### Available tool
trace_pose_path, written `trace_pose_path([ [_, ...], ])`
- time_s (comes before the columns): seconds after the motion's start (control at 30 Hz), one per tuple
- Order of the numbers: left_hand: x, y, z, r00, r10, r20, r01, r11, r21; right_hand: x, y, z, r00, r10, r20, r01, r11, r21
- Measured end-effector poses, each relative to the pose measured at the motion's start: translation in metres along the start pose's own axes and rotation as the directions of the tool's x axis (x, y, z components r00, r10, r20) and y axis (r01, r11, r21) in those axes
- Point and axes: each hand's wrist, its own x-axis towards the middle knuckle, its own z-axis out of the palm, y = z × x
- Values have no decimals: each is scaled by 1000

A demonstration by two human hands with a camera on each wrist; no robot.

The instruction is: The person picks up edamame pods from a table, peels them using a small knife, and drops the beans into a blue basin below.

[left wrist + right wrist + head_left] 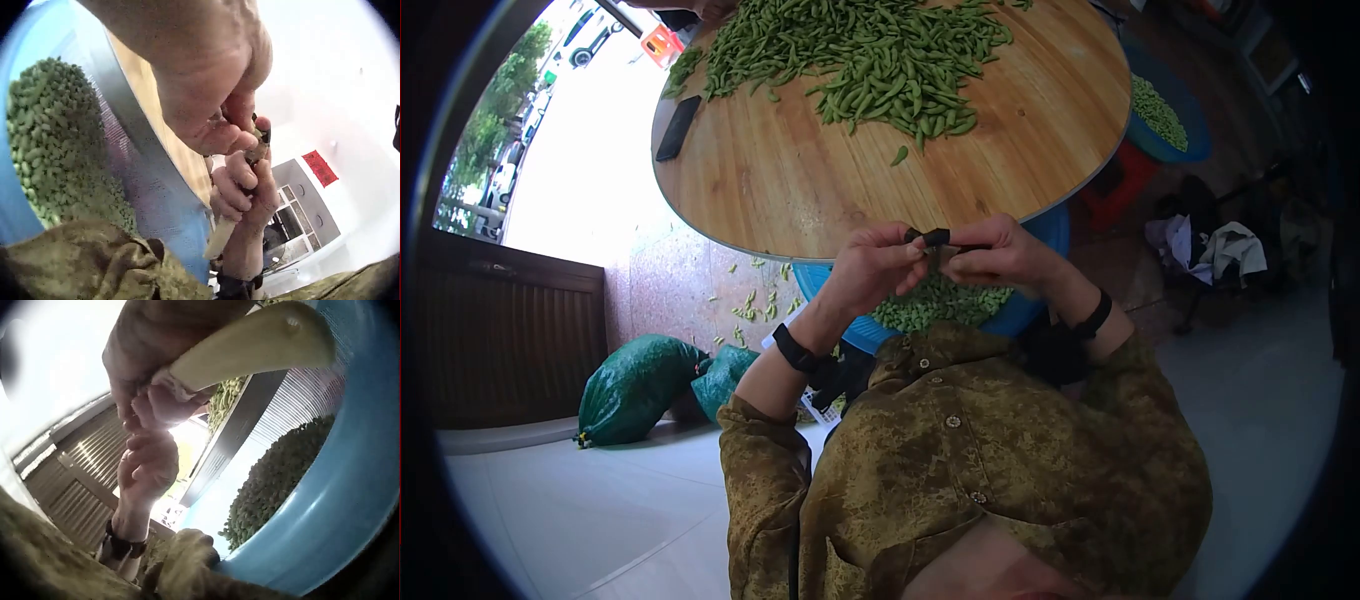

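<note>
My left hand and right hand meet fingertip to fingertip in front of my chest, just off the table's near edge. In the left wrist view, a small greenish piece shows where the left fingers pinch. My right hand grips a tool by its cream handle, which sticks out behind the palm; its working end is hidden by the fingers. A black wrap covers a fingertip where the hands meet. Below them sits a blue basin holding shelled green beans.
The round wooden table bears a heap of green pods and a dark flat block. Stuffed green sacks lie left, near pods scattered on the floor. Another blue basin of beans stands right. Another person's hand shows behind.
</note>
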Motion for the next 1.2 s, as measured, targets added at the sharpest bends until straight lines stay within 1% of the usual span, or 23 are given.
trace_pose_path([
  [0.03, 1, 0, 6, 997, 27, -70, -24, 999, 45, -1, -5, 0, 990, 139, 31, -143, 971, 192],
  [0.1, 0, -2, 11, 988, 55, -141, -42, 995, 90, -2, -1, 2, 989, 148, 17, -147, 956, 255],
  [0.17, 0, -3, 14, 965, 171, -199, -99, 940, 327, 0, 2, 2, 989, 148, 3, -141, 941, 308],
  [0.23, 1, -8, 13, 954, 234, -188, -156, 921, 356, 0, 6, 7, 975, 219, -45, -171, 858, 485],
  [0.27, 1, -9, 12, 940, 294, -174, -210, 899, 384, 1, 6, 8, 975, 219, -45, -170, 857, 487],
  [0.33, 0, -8, 12, 948, 277, -155, -209, 912, 353, 1, 6, 9, 982, 190, 17, -160, 772, 615],
  [0.47, 5, -12, 6, 968, 243, -61, -224, 949, 222, 1, 10, 4, 981, 174, 86, -189, 758, 624],
  [0.5, 6, -14, 4, 967, 246, -63, -227, 949, 220, 1, 4, 5, 984, 179, 17, -174, 925, 339],
  [0.53, 7, -16, 2, 967, 225, -119, -184, 941, 282, 0, 1, 6, 986, 161, -50, -160, 987, 17],
  [0.6, 8, -20, 1, 964, 202, -171, -133, 929, 346, -1, 5, 9, 982, 169, -82, -165, 985, 54],
  [0.67, 8, -24, 3, 883, 435, -176, -150, 618, 772, 1, 3, 13, 978, 180, -103, -171, 982, 84],
  [0.73, 4, -21, 9, 882, 419, -214, -121, 641, 758, 3, -4, 24, 968, 41, -248, -71, 991, -113],
  [0.77, 4, -18, 13, 880, 406, -245, -98, 660, 744, 2, -1, 24, 967, 40, -250, -70, 991, -113],
  [0.83, 3, -15, 15, 882, 399, -251, -88, 663, 743, 4, 6, 22, 931, 185, -313, -192, 981, 10],
  [0.87, 1, -15, 16, 883, 389, -263, -74, 669, 740, 6, 7, 23, 932, 185, -311, -192, 981, 9],
  [0.93, -1, -16, 19, 886, 374, -274, -73, 696, 714, 8, 9, 27, 934, 78, -347, -126, 985, -120],
  [0.97, -2, -16, 20, 891, 357, -280, -73, 721, 689, 8, 16, 25, 935, 78, -346, -126, 985, -119],
  [1.0, -7, -12, 22, 891, 357, -279, -73, 720, 690, 9, 26, 21, 948, 6, -319, -93, 962, -258],
  [1.03, -16, -1, 23, 902, 386, -192, -32, 504, 863, 9, 30, 17, 957, -62, -282, -56, 919, -391],
  [1.07, -27, 9, 24, 916, 388, -102, 3, 246, 969, 6, 28, 14, 957, -62, -284, -56, 919, -390],
  [1.13, -57, 31, 23, 871, 489, 40, 73, -210, 975, 1, 16, 10, 969, 44, -243, -135, 918, -372],
  [1.17, -74, 43, 22, 912, 406, -50, 196, -326, 925, -1, 8, 9, 968, 36, -250, -130, 919, -371],
  [1.2, -85, 53, 19, 930, 334, -152, 298, -447, 844, -3, 0, 8, 949, 111, -294, -191, 947, -259],
])
